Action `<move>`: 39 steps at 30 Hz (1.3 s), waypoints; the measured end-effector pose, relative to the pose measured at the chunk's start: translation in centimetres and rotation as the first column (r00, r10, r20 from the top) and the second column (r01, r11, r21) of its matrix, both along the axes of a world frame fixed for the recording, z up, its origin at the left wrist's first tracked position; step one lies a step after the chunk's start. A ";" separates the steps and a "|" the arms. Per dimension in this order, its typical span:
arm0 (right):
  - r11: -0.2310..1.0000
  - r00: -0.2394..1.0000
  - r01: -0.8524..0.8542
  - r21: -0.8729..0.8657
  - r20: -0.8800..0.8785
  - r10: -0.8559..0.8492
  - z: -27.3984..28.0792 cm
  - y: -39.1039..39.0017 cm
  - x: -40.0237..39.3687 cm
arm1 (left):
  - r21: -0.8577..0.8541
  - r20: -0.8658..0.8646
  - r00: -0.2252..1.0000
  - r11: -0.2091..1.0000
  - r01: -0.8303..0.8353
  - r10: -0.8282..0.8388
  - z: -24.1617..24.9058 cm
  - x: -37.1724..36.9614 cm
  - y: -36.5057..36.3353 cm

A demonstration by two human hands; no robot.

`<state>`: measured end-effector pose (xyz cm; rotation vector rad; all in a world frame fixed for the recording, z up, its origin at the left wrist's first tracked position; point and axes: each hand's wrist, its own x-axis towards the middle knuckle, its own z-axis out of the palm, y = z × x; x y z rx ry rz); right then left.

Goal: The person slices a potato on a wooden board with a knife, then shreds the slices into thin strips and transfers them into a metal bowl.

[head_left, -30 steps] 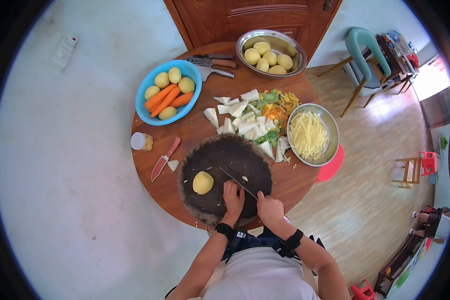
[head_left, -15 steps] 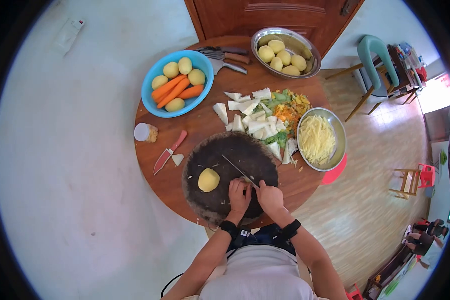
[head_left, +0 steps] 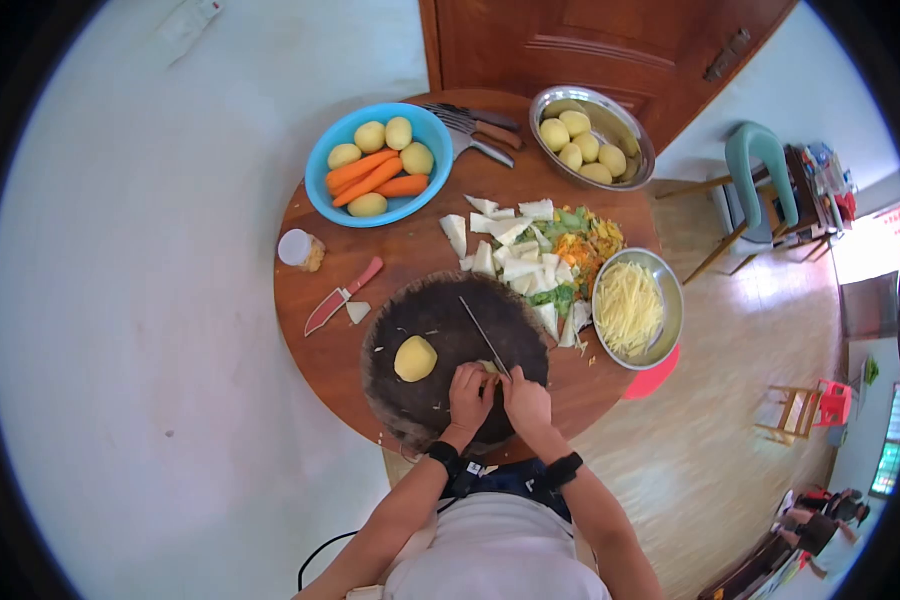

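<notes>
My right hand (head_left: 527,402) grips the handle of a knife (head_left: 483,335), whose thin blade points up and left over the round dark chopping board (head_left: 440,310). Close beside the blade, my left hand (head_left: 470,397) has its fingers bent together on a small pale piece of potato (head_left: 488,367), mostly hidden by the fingertips. A peeled potato (head_left: 415,358) lies on the board to the left. Past the board are white wedges (head_left: 518,265) on mixed chopped vegetables (head_left: 575,246), and a metal bowl of pale shreds (head_left: 630,308) stands at their right.
A blue basin (head_left: 320,195) holds potatoes and carrots; several knives (head_left: 485,130) lie beside it. At the back is a metal bowl (head_left: 638,135) of potatoes. A jar (head_left: 296,248) and a red knife (head_left: 340,300) lie left. People (head_left: 820,530) are far right.
The whole view has shifted and turned slightly. My hands are still together at the board's near right part, with the knife in my right hand and its blade a little more upright.
</notes>
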<state>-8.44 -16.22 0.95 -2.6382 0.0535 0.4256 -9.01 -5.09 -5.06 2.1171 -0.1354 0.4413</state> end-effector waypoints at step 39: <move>0.998 0.998 -0.042 -0.039 0.040 0.043 -0.1 0.4 -0.9 | -0.076 0.008 0.999 0.996 -0.040 0.041 0.1 -0.6 0.6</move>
